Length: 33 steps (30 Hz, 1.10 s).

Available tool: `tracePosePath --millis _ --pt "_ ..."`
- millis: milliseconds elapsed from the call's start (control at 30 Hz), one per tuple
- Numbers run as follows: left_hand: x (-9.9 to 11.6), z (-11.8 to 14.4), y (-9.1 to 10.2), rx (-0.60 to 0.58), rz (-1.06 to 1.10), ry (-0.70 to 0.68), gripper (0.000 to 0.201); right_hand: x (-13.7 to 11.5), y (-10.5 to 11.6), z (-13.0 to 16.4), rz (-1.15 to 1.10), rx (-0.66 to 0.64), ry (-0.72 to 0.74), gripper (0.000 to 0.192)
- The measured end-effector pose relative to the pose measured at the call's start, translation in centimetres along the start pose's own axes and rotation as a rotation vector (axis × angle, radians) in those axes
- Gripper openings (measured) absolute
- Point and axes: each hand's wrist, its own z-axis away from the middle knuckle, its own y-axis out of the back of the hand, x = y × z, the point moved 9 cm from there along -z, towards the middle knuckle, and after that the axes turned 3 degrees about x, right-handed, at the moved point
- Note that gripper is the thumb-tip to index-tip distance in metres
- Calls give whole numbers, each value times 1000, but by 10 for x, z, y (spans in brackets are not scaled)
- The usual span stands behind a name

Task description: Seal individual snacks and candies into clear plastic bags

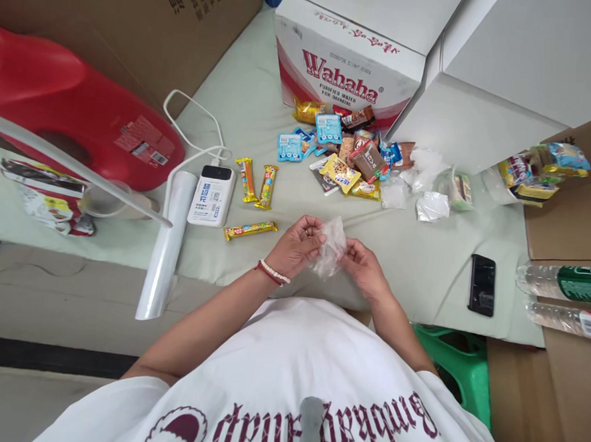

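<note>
My left hand (298,245) pinches one side of a crumpled clear plastic bag (330,247), and my right hand (363,264) grips its other edge. The bag is held just above the pale green cloth near my body. Left of my hands lie a yellow snack stick (251,230) and, farther back, two more upright ones, an orange-and-yellow stick (247,180) and a yellow stick (266,186). Beyond my hands is a pile of wrapped snacks (349,157). Crumpled clear plastic bags (423,172) and a white packet (432,207) lie to its right.
A power bank (211,196) with a white cable, a plastic roll (166,246) and a red jug (72,107) are on the left. A Wahaha carton (345,64) stands behind. Right are a phone (482,286), water bottles (567,283) and a snack-filled tub (500,187).
</note>
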Motion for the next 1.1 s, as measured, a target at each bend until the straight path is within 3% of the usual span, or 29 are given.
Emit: tracePosePath --millis 100,200,267,367,467,600,667,733,900,1033,1100 --pt "-1 1 6 72 -260 -77 63 5 -7 -3 -103 52 -70 40" --pt "-12 -1 10 30 -459 -21 42 -2 6 -4 -129 101 -98 42" --pt "-16 -2 17 35 -435 23 33 -7 21 -2 -119 108 -128 42" --pt "-11 -1 30 123 -275 56 39 -13 49 1 -114 143 -151 44" --pt "-8 5 25 146 -244 74 43 -14 63 4 -102 192 -139 45" --pt "-17 9 -14 -21 -437 30 43 -14 47 5 -43 174 -86 44" --pt "-23 8 -25 -68 -420 18 42 -15 38 6 -11 143 -68 45" --pt "-28 6 -25 -67 -282 72 43 -17 40 7 13 134 -70 46" --pt "-25 12 -9 -182 -26 258 48 -18 77 16 41 110 -134 46" --pt "-13 21 -3 -363 -126 297 41 -23 86 19 213 -83 -141 41" --pt "-14 28 -8 -507 -258 319 38 -40 98 15 298 0 -18 40"
